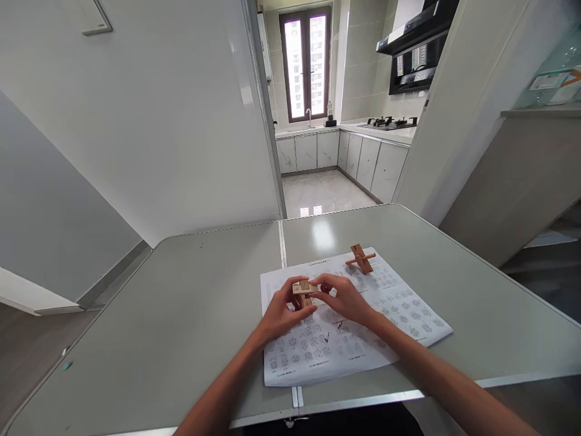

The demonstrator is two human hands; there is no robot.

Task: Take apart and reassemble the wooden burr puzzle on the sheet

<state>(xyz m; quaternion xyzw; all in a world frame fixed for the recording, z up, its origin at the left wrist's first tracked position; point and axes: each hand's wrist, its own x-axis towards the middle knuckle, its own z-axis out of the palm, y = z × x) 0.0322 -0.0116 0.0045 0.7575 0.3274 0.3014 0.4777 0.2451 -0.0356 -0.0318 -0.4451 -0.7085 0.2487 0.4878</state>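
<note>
Between my two hands, just above a printed sheet, is a small assembly of wooden puzzle pieces [303,288] with dark marks on it. My left hand [282,310] grips it from the left, thumb below and fingers on top. From the right, my right hand [341,295] pinches its upper right edge with thumb and fingertips. The paper sheet [313,357] under my hands carries rows of small line diagrams and a few dark pen marks. Farther back on the sheet lies a second group of wooden pieces [362,259], a marked flat piece crossed by a thin rod.
The grey-green folding table [204,327] has a metal seam down its middle. A small green object [68,366] lies near its left edge. Beyond the far edge are a white wall [181,121] and a doorway to a kitchen with white cabinets [306,151].
</note>
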